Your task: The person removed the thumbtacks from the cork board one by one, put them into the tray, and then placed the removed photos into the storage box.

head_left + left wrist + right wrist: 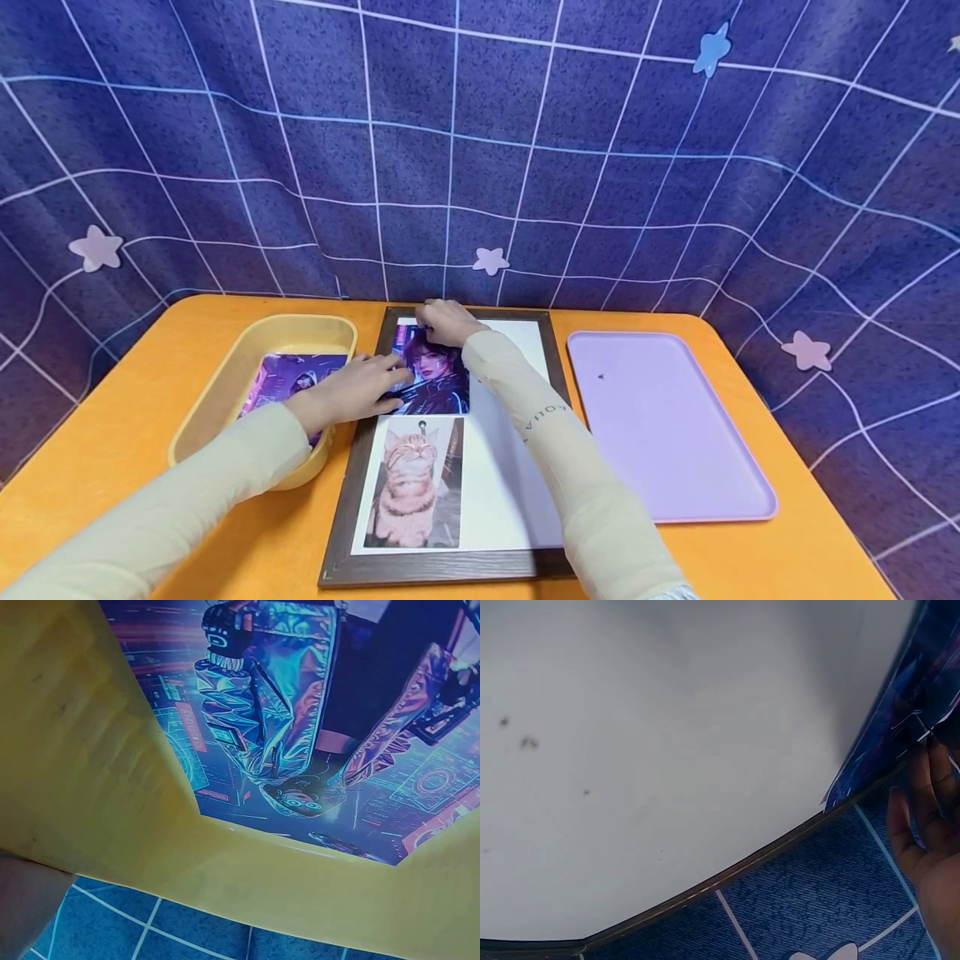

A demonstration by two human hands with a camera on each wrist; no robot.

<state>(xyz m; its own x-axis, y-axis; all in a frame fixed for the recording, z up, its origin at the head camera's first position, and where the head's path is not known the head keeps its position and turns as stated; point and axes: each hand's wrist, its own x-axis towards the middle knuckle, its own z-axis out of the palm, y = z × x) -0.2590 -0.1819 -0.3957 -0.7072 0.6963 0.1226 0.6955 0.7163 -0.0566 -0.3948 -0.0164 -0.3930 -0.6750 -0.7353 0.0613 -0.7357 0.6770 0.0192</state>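
A picture of a dark-haired figure in purple and blue (435,383) lies on the upper left of a white board (502,475) with a dark wooden frame. My left hand (360,387) rests at its left side, fingers stretched onto the picture. At its top edge is my right hand (447,323), fingers bent down; whatever may be between those fingertips is hidden, so I cannot tell if they pinch anything. Below it, a cat picture (411,492) lies on the board with a small round silvery magnet (422,425) near its top.
Left of the board stands a yellow bin (213,417) with another purple picture (292,735) inside. To the right lies a lilac tray (675,433) bearing a small dark piece (602,377). A blue grid-patterned curtain (420,167) hangs behind the orange table (112,450).
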